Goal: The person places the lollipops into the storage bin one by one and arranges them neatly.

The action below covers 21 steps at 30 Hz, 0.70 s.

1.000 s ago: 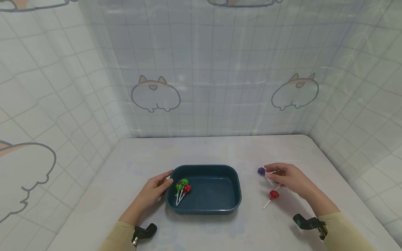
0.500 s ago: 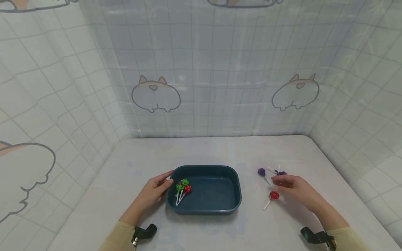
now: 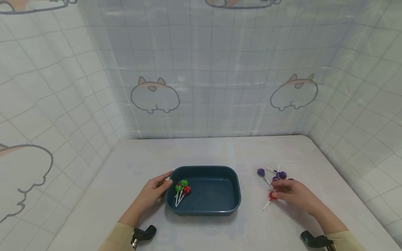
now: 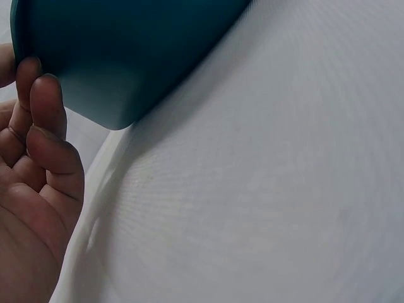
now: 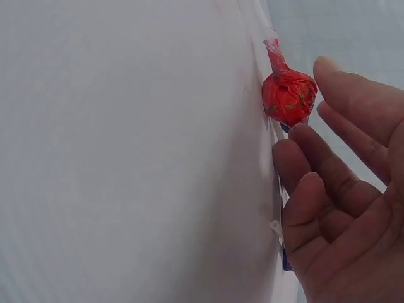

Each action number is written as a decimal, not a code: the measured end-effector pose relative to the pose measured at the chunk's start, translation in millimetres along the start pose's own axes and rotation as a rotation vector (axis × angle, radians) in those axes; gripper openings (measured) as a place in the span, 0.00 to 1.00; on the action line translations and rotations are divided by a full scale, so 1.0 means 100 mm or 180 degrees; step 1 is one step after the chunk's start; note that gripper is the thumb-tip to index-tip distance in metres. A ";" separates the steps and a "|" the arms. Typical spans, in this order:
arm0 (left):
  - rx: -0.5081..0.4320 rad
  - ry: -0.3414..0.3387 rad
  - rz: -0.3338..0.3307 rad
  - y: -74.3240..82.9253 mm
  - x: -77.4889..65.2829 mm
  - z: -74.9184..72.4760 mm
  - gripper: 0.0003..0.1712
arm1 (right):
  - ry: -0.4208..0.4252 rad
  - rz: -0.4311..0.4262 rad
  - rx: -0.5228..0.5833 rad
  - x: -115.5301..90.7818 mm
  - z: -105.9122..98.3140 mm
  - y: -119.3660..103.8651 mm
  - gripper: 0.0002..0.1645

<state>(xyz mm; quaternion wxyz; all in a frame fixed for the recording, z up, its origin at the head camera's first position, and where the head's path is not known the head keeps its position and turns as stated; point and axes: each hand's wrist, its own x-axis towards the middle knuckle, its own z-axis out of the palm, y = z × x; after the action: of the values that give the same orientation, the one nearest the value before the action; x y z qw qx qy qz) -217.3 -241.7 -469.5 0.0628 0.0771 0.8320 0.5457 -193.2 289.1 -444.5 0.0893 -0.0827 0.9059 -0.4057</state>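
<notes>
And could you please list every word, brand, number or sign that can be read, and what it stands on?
None can be read in any view.
Red lollipop: wrapper markings, too small to read.
Purple lollipops, green lollipops: too small to tell.
Tray: no lettering visible.
Wall covering: drawings and grid lines, no words.

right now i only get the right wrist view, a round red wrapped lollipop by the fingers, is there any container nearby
Observer: Yes, a rectangular dark teal tray with rounded corners stands to the left of the right hand.
Operator: anything in it
Observer: Round lollipops in green and red wrappers, with white sticks, lie toward its left end.
Operator: is anything steadying the tray
Observer: The left hand grips its left end.
</notes>
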 end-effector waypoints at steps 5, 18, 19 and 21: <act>-0.0029 -0.0003 -0.0018 0.00 -0.01 0.00 0.29 | -0.0022 -0.0087 -0.0068 0.00 0.03 0.00 0.26; -0.0058 -0.0028 0.0009 -0.01 0.00 0.00 0.30 | 0.0017 -0.0239 -0.0325 -0.01 0.04 0.00 0.23; -0.0067 -0.0029 0.0006 -0.01 0.00 0.00 0.30 | 0.0005 -0.0239 -0.0335 -0.02 0.04 0.00 0.23; -0.0083 -0.0040 0.0005 -0.01 0.00 0.00 0.30 | -0.0023 -0.0240 -0.0344 -0.02 0.05 0.01 0.21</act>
<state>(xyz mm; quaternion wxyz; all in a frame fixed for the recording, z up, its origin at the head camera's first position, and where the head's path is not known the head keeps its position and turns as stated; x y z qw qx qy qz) -217.4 -242.5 -470.7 0.0686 0.0804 0.8244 0.5561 -190.6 286.4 -447.9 0.0726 -0.1229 0.9223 -0.3590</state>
